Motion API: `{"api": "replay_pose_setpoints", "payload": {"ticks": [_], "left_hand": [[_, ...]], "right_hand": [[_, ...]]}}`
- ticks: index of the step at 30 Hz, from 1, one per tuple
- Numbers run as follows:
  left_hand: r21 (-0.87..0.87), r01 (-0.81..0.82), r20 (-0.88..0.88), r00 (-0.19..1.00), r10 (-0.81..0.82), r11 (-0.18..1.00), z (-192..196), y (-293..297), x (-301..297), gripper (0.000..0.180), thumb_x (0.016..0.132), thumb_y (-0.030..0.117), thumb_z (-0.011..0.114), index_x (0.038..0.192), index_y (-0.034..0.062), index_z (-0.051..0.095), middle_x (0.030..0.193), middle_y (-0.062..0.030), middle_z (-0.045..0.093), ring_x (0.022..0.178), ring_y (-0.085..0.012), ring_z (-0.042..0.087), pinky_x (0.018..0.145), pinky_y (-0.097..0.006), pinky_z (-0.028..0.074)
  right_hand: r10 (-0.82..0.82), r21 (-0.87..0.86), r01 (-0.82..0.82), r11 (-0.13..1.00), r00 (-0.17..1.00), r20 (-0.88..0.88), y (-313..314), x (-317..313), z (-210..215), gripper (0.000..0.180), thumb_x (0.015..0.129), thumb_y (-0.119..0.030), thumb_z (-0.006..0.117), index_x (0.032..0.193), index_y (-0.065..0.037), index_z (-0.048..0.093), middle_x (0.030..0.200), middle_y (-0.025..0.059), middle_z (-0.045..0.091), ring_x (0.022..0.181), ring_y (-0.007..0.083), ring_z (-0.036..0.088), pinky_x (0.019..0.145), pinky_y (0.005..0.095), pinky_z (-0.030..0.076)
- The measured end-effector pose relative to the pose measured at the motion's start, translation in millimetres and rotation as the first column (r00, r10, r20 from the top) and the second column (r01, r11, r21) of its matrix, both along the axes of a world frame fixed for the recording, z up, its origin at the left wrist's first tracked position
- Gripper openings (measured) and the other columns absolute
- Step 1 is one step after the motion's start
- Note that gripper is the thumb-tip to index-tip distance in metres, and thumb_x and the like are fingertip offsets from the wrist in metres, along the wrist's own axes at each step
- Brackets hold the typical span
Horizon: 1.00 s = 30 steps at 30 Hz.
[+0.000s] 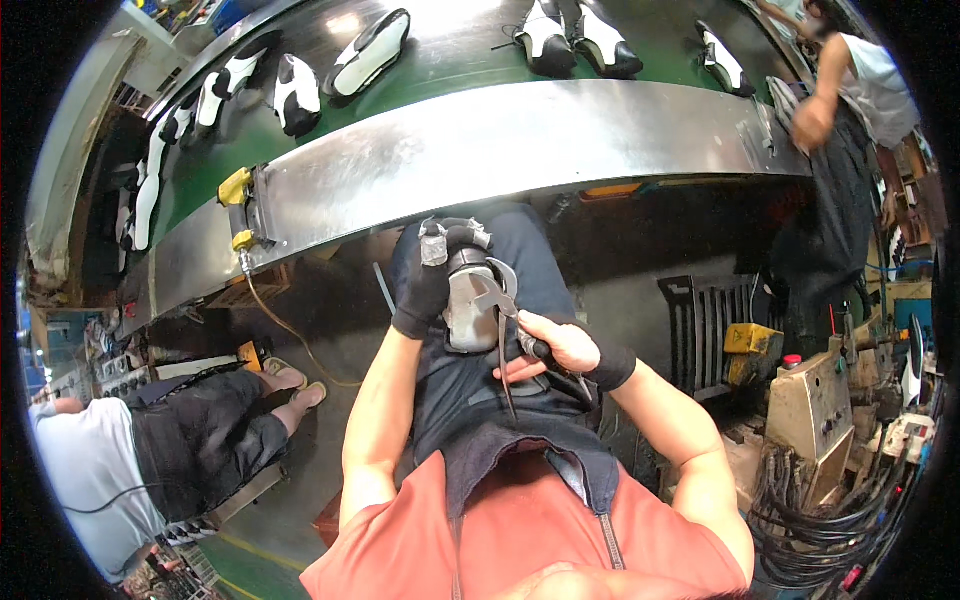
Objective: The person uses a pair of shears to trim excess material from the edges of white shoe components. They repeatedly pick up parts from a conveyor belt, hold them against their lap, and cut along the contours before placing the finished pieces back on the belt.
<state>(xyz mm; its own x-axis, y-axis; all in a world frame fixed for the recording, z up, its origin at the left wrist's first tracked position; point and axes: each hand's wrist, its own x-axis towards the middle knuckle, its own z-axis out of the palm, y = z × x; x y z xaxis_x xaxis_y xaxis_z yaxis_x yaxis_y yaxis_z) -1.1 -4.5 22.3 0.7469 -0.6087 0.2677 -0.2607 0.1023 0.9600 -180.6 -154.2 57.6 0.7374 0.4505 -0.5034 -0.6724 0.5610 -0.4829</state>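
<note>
1. Head view: the left hand (422, 297), in a dark glove with grey tape about its fingertips, had its fingers wrapped round a grey shoe piece (465, 318).
2. That shoe piece sat over the person's lap, between the two hands and just short of the metal ledge (430, 155).
3. The right hand (572, 349), bare-fingered with a black band at the wrist, grasped a pair of metal pincers (491, 297) by the handle.
4. The pincers' head lay across the shoe piece's right side — whether it bit into the material, I could not tell.
5. Beyond the ledge ran a green belt (440, 95), bearing black-and-white shoes (548, 38) spaced along it.
6. A yellow tool (238, 210) lay on the ledge at the left, a hose (275, 318) trailing from it.
7. Two co-workers showed — one at the lower left, one at the upper right.
8. Right of the person stood a dark slatted rack (708, 325), with a yellow box (752, 340) beside it.
</note>
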Motion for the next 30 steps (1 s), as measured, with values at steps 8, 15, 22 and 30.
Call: {"api": "replay_pose_setpoints", "payload": {"ticks": [8, 15, 22, 30], "left_hand": [[0.027, 0.052, -0.034, 0.998, -0.051, 0.998, 6, -4, -7, 0.057, 0.096, 0.043, 0.027, 0.09, 0.0024, 0.067, 0.098, -0.0123, 0.063, 0.101, -0.0259, 0.054, 0.094, -0.038, 0.038], [0.045, 0.044, 0.012, 0.999, -0.044, 0.998, 20, -10, -14, 0.051, 0.098, 0.04, 0.03, 0.097, 0.0021, 0.065, 0.1, -0.0121, 0.062, 0.107, -0.0261, 0.053, 0.094, -0.038, 0.038], [-0.056, 0.076, -0.258, 0.962, -0.088, 0.996, 15, -6, -9, 0.052, 0.099, 0.042, 0.033, 0.101, -0.0007, 0.061, 0.101, -0.0112, 0.062, 0.095, -0.0199, 0.059, 0.085, -0.032, 0.046], [-0.042, -0.085, -0.17, 0.983, 0.076, 0.996, -14, -16, -15, 0.037, 0.097, 0.028, 0.038, 0.094, 0.0004, 0.063, 0.093, -0.0108, 0.065, 0.094, -0.0236, 0.059, 0.086, -0.036, 0.044]], "right_hand": [[0.051, 0.3, -0.003, 0.954, 0.987, -0.153, -15, 2, -3, 0.068, 0.096, -0.05, 0.034, 0.128, 0.009, 0.037, 0.111, 0.0406, 0.052, 0.101, 0.0462, 0.058, 0.088, 0.0433, 0.052], [0.103, -0.351, -0.09, 0.932, 0.995, 0.017, -20, 4, 8, 0.059, 0.098, -0.048, 0.035, 0.141, -0.008, 0.03, 0.114, 0.0227, 0.056, 0.089, 0.0267, 0.064, 0.079, 0.0352, 0.054], [0.293, -0.506, -0.193, 0.84, 0.948, 0.126, -43, 39, 37, 0.047, 0.099, -0.044, 0.035, 0.123, -0.007, 0.05, 0.101, 0.0024, 0.056, 0.076, 0.0118, 0.059, 0.067, 0.0272, 0.051], [0.004, -0.794, 0.548, 0.263, 0.823, 0.569, 60, 8, -78, 0.039, 0.1, -0.03, 0.035, 0.084, -0.001, 0.057, 0.072, 0.0038, 0.057, 0.066, 0.0183, 0.053, 0.064, 0.0322, 0.045]]}}
